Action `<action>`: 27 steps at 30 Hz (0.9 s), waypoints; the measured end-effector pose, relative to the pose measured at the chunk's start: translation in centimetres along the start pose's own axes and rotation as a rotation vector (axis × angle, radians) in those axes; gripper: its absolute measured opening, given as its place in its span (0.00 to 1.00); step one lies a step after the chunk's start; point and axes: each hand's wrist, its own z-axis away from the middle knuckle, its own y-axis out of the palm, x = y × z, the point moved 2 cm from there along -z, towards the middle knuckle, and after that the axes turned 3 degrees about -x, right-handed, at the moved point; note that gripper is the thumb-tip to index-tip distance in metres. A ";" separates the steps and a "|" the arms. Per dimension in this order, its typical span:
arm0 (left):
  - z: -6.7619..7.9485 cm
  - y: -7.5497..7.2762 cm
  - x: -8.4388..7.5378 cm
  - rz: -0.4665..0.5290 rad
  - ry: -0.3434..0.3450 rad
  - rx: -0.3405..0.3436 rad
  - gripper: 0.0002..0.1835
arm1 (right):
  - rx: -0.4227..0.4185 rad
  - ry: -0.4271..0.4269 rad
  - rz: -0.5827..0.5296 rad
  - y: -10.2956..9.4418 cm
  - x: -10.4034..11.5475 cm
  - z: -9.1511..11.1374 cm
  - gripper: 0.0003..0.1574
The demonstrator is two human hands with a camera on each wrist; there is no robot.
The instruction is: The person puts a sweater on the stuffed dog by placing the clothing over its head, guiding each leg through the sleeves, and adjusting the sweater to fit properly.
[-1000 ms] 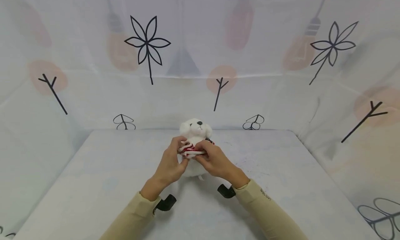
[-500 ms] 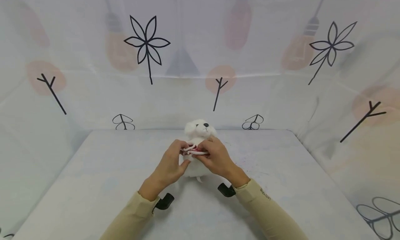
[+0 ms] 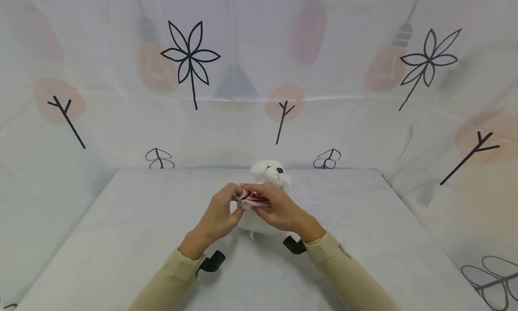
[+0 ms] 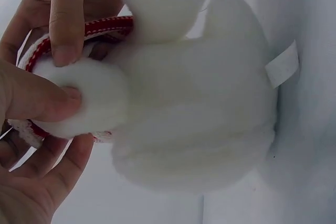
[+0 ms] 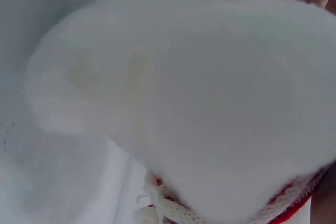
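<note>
A white plush dog (image 3: pixel 270 171) sits on the table, its head tilted to the right. Both hands meet in front of its body at a red-and-white knitted piece of clothing (image 3: pixel 256 198). In the left wrist view the knitted trim (image 4: pixel 107 25) loops around one white limb (image 4: pixel 102 95) of the toy. My left hand (image 3: pixel 220 212) pinches that limb and the knit, with the thumb on the limb. My right hand (image 3: pixel 281 208) grips the knit between thumb and fingers. Plush body (image 5: pixel 236 93) fills the right wrist view, hiding most of the right fingers.
The white table (image 3: pixel 141 239) ends at a patterned cloth backdrop (image 3: pixel 243 131) just behind the toy. Black wrist-camera mounts (image 3: pixel 213 260) hang under both sleeves. A white tag (image 4: pixel 283 65) sticks out from the dog's underside.
The dog's head has swung right and lower, its body tilting with it. The right hand's fingers have reached left over the knit toward the left hand, which stays nearly in place.
</note>
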 end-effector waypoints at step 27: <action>0.1 0.2 -0.1 0.145 -0.053 0.019 0.18 | -0.030 0.010 0.003 0.0 0.8 -0.4 0.15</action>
